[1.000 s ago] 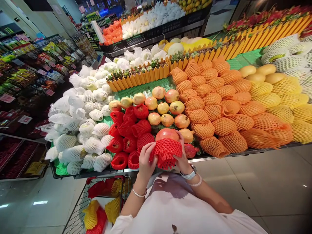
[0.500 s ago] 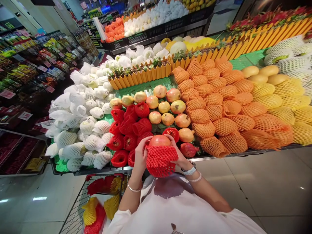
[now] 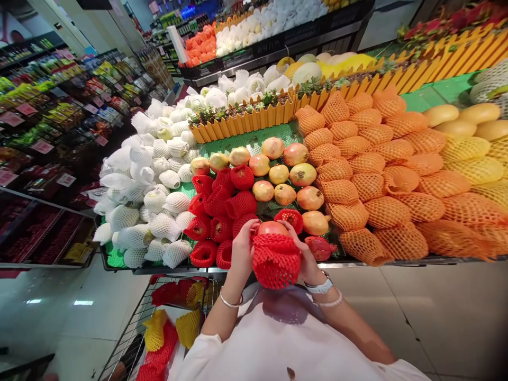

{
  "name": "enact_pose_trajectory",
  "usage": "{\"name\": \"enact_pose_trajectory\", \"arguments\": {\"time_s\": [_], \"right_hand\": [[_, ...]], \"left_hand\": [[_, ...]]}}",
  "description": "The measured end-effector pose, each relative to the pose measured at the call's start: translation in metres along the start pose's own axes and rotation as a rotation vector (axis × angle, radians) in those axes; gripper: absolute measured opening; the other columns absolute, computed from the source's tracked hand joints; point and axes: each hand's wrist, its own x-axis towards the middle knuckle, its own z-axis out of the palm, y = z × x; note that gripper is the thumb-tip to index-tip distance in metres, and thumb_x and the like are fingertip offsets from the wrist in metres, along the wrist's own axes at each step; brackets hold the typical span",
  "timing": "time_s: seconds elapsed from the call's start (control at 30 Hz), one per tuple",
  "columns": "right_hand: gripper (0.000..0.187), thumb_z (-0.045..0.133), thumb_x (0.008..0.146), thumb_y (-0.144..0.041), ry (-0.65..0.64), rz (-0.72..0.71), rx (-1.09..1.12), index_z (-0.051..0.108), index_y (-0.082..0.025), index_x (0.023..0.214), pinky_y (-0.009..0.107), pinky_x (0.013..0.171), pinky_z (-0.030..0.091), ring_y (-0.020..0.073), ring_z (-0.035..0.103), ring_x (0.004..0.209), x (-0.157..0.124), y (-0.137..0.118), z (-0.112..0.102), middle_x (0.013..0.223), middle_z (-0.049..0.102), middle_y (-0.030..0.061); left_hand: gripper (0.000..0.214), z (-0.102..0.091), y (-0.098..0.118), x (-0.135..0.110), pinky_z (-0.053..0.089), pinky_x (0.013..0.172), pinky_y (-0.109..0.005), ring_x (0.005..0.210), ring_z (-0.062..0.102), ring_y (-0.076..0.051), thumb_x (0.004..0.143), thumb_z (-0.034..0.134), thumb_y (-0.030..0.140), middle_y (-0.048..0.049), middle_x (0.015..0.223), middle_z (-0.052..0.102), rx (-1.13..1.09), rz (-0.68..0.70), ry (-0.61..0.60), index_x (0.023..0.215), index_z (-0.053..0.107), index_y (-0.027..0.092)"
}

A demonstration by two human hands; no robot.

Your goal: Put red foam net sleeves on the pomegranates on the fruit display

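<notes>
Head view | pomegranate in red foam net, standing long way 12 to 6 | left grip at 9 o'clock, right grip at 3, equally near, both curled closed on the net | dragon fruit just past right grip

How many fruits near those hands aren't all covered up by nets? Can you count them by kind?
Bare pomegranates on the green mat: 12
Pomegranate half in a red net, held by the left hand and right hand: 1
Dragon fruit: 1
Total: 14
</notes>
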Motion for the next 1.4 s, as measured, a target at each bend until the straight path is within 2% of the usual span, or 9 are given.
{"name": "enact_pose_trajectory", "arguments": {"time_s": [0.1,0.23,0.3,0.6,0.8,0.9,1.1,1.23,1.4], "right_hand": [[0.069,0.07,0.075,-0.043,-0.009,0.03,-0.04,0.044,-0.032,0.138,0.047,0.108,0.044,0.0296,0.058,0.124,0.0,-0.001,-0.001,0.14,0.056,0.0042],[0.064,0.065,0.079,-0.048,0.0,0.091,0.037,0.045,-0.031,0.138,0.047,0.107,0.046,0.0292,0.059,0.123,0.003,0.002,0.004,0.138,0.058,0.0044],[0.061,0.061,0.081,-0.049,0.03,0.104,0.071,0.047,-0.03,0.137,0.047,0.106,0.047,0.0288,0.06,0.121,0.005,0.004,0.008,0.134,0.061,0.0042],[0.05,0.054,0.087,-0.05,0.115,0.133,-0.012,0.053,-0.03,0.133,0.041,0.104,0.05,0.027,0.058,0.126,0.003,0.003,0.011,0.136,0.062,0.0026],[0.051,0.058,0.083,-0.054,0.093,0.186,-0.141,0.055,-0.035,0.13,0.045,0.096,0.056,0.032,0.051,0.133,0.015,0.011,-0.014,0.147,0.052,0.0014],[0.055,0.056,0.081,-0.057,0.023,0.225,-0.143,0.052,-0.037,0.132,0.049,0.097,0.055,0.0348,0.051,0.133,0.022,0.014,-0.021,0.147,0.052,0.0023],[0.061,0.061,0.077,-0.059,-0.139,0.181,-0.272,0.054,-0.034,0.132,0.049,0.109,0.043,0.035,0.046,0.137,0.027,0.005,-0.022,0.149,0.05,0.0055],[0.062,0.062,0.076,-0.063,-0.242,0.214,-0.352,0.055,-0.037,0.133,0.049,0.109,0.043,0.0349,0.044,0.139,0.03,-0.003,-0.028,0.151,0.048,0.0043],[0.105,0.07,0.054,-0.08,-0.365,0.21,-0.416,0.042,-0.034,0.144,0.05,0.109,0.043,0.0401,0.042,0.138,0.031,-0.002,-0.026,0.153,0.043,0.0112]], "left_hand": [[0.042,0.002,-0.009,0.0,0.055,0.084,-0.034,0.097,0.065,-0.018,0.084,0.054,0.013,-0.0071,0.11,0.066,-0.03,0.179,0.08,0.123,0.043,0.024],[0.011,-0.003,-0.014,0.004,0.051,0.096,-0.047,0.105,0.057,-0.018,0.091,0.05,0.018,-0.0025,0.112,0.06,0.045,0.702,0.257,0.098,0.048,0.027],[0.008,-0.009,-0.012,0.007,0.046,0.103,-0.053,0.111,0.053,-0.02,0.093,0.05,0.02,-0.0017,0.113,0.06,0.148,0.815,0.226,0.086,0.05,0.025],[0.029,-0.032,-0.009,0.004,0.025,0.116,-0.06,0.125,0.051,-0.022,0.088,0.045,0.017,-0.0046,0.13,0.064,0.456,0.691,-0.003,0.108,0.064,0.028],[0.05,-0.041,-0.001,-0.002,0.006,0.121,-0.059,0.129,0.051,-0.029,0.085,0.056,0.052,-0.0103,0.139,0.059,0.523,0.403,-0.248,0.126,0.061,0.023],[0.075,-0.049,0.006,0.0,0.01,0.121,-0.056,0.13,0.051,-0.029,0.077,0.064,0.066,-0.0123,0.141,0.057,0.469,0.293,-0.363,0.138,0.051,0.023],[0.097,-0.068,0.02,-0.003,0.012,0.121,-0.055,0.139,0.044,-0.032,0.066,0.075,0.065,-0.0115,0.151,0.047,0.289,0.185,-0.516,0.147,0.037,0.029],[0.102,-0.063,0.012,-0.004,0.025,0.118,-0.053,0.129,0.054,-0.034,0.059,0.083,0.059,-0.0132,0.142,0.055,0.211,0.128,-0.53,0.146,0.039,0.027],[0.122,-0.049,-0.014,-0.005,0.047,0.103,-0.044,0.127,0.055,-0.038,0.052,0.09,0.049,-0.0261,0.143,0.048,0.136,0.075,-0.531,0.149,0.024,0.014]]}}
